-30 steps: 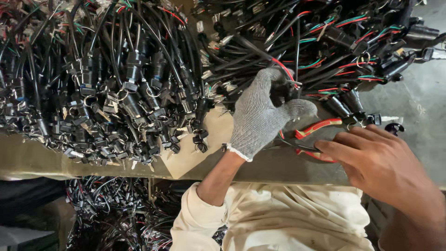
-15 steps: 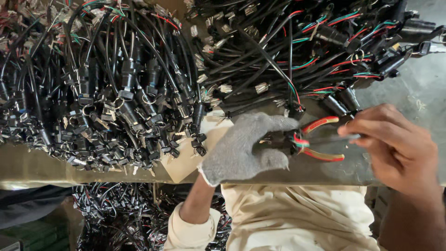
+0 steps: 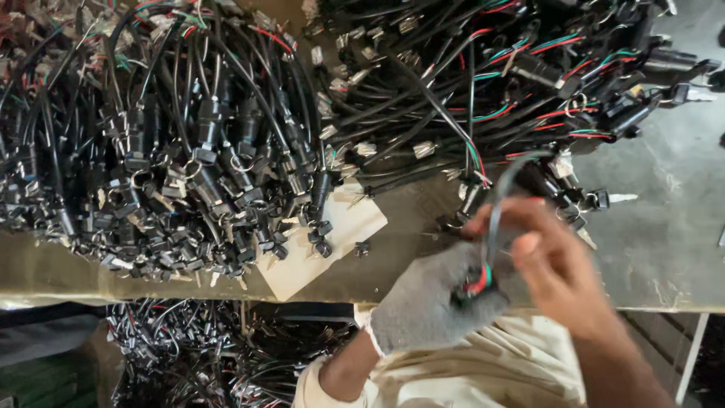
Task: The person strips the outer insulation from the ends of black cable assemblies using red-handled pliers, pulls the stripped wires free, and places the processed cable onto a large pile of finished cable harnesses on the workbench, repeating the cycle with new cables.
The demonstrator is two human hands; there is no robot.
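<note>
1. Grey knit glove on left hand (image 3: 434,306), grip clamped on wire bundle (image 3: 483,279) with red, green and black leads, at tabletop (image 3: 664,249) near edge.
2. Bare right hand (image 3: 559,272), grip pinched on the same bundle's looped black cable, touching left hand.
3. Black harness pile (image 3: 189,151) left of hands; white card (image 3: 332,242) beside it.
</note>
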